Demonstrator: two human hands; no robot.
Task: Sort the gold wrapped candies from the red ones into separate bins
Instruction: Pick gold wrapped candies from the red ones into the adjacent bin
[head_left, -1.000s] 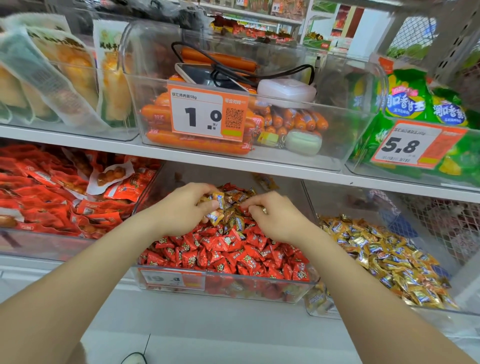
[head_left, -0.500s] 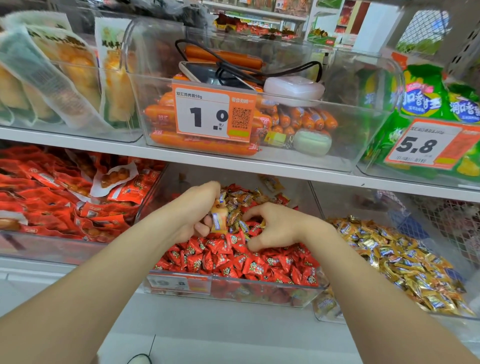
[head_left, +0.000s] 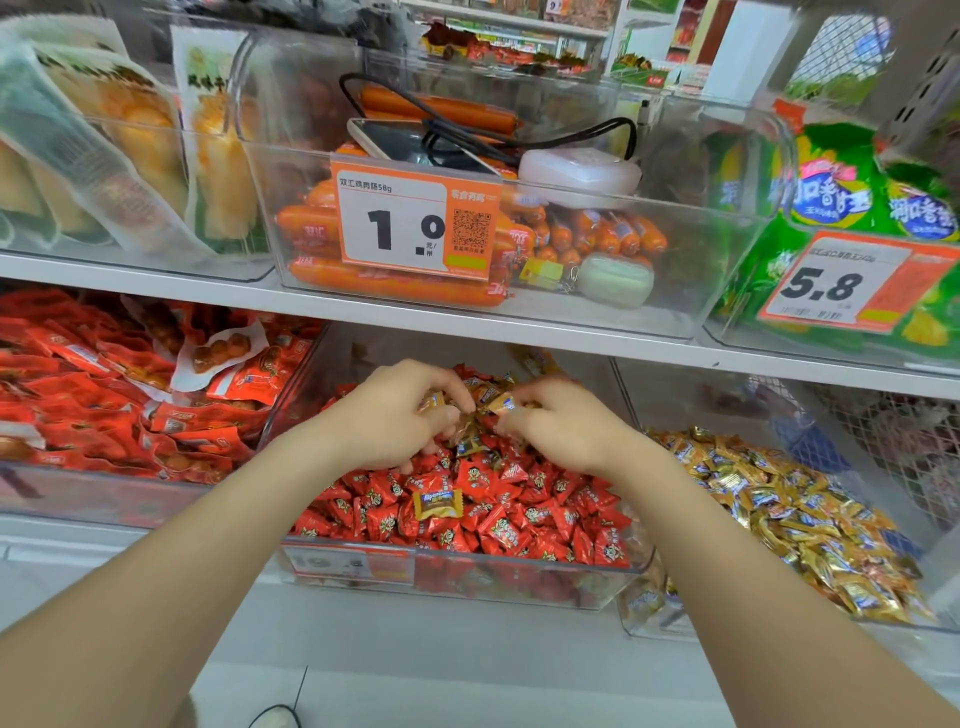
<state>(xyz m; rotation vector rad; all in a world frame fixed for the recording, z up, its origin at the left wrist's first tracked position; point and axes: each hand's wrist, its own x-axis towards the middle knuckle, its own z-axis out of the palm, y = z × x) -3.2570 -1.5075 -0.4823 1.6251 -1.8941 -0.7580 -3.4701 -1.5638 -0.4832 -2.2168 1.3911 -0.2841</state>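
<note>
The left hand (head_left: 395, 415) has its fingers curled in over the back of the pile, pinching a gold wrapped candy (head_left: 434, 401) between thumb and fingertips, and the right hand (head_left: 563, 428), just beside it, pinches another of the same kind in the same way; the two sets of fingertips nearly meet over a small cluster of gold pieces. These candies are small pillow-shaped sweets in shiny gold foil with twisted, crimped ends and a blue band of lettering across the middle. Below the hands the red candies (head_left: 498, 519) fill the clear middle bin (head_left: 467, 579); they are glossy red squares with a small printed figure on each. One lone gold candy (head_left: 437, 503) lies face up on the red heap, near the front. In the clear right bin (head_left: 631, 623), next to the middle one, lie the gathered gold candies (head_left: 789, 514), heaped loosely. To the left, a third bin holds red snack packets (head_left: 104, 410). Above runs a white shelf board (head_left: 519, 325) carrying a clear tub of orange sausages (head_left: 395, 283) with an orange price tag (head_left: 415, 228) reading 1.0.
</note>
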